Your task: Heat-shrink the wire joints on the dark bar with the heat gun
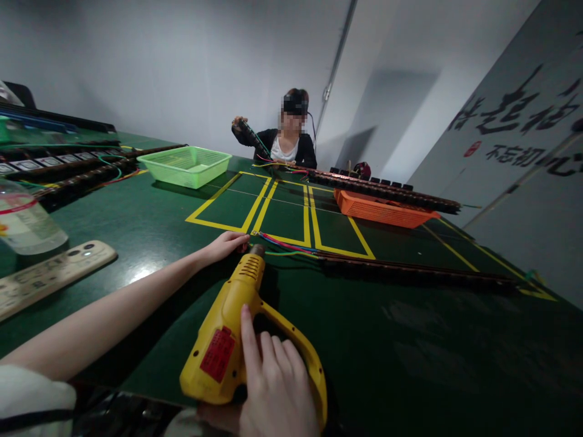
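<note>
My right hand [277,382] is wrapped round the handle of a yellow heat gun [228,315], the index finger stretched along its body. The gun's metal nozzle [258,250] points away from me, close to my left hand. Fingers closed, my left hand [228,244] rests low over the table at the end of a green wire [286,253]; its fingertips are partly hidden. Red and blue wires [282,241] with bare terminals lie just beyond the nozzle. They run right into a long dark strip [410,271] lying on the table.
A green basket [186,173] and an orange basket [382,209] stand farther back, a long strip [387,189] across the orange one. Opposite sits a person [291,142] holding another strip. At left are a bottle [27,221], a phone [59,270] and several strips [77,167].
</note>
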Tool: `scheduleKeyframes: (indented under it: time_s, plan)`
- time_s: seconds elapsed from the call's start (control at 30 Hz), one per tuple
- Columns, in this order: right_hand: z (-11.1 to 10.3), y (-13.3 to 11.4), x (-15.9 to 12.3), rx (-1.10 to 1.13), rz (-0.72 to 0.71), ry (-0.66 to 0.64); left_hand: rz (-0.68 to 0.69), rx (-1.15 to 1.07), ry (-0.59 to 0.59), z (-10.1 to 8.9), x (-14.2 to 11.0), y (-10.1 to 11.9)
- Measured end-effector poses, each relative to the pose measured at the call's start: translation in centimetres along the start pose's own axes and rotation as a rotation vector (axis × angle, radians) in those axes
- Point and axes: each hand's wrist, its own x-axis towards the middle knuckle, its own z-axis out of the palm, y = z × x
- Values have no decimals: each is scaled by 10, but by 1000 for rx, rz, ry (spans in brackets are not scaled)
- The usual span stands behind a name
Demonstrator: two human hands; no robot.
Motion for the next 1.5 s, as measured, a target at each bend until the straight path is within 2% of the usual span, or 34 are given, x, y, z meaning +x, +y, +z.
scheduleKeyframes:
  time_s: [0.17,0.3,0.5,0.57,0.8,1.0,1.1,1.23,1.4,1.5]
  plan:
    - [-3,-2,12,75,-55,-145,-18,34,42,-1,-1,-2]
    - [-5,1,13,107,-55,-145,-10,41,43,-2,-1,-6]
    - [-18,22,7,183,-27,-251,30,36,3,-2,-2,-6]
    - [-25,34,2,170,-28,-225,32,28,-12,-2,-2,-4]
    - [-43,65,-16,-32,-68,-11,25,-2,-11,-1,-3,-1]
    - [-48,85,-25,-155,-37,71,46,2,-26,-2,-2,-4]
    - [-51,92,-32,-235,-31,69,49,9,-35,-3,-2,-6]
    - [-52,94,-37,-269,-24,47,55,1,-41,-3,-2,-5]
    - [-47,85,-34,-223,49,59,58,16,-42,-2,-4,-1]
    - [-43,76,-29,-191,5,68,43,11,-34,-2,-5,0]
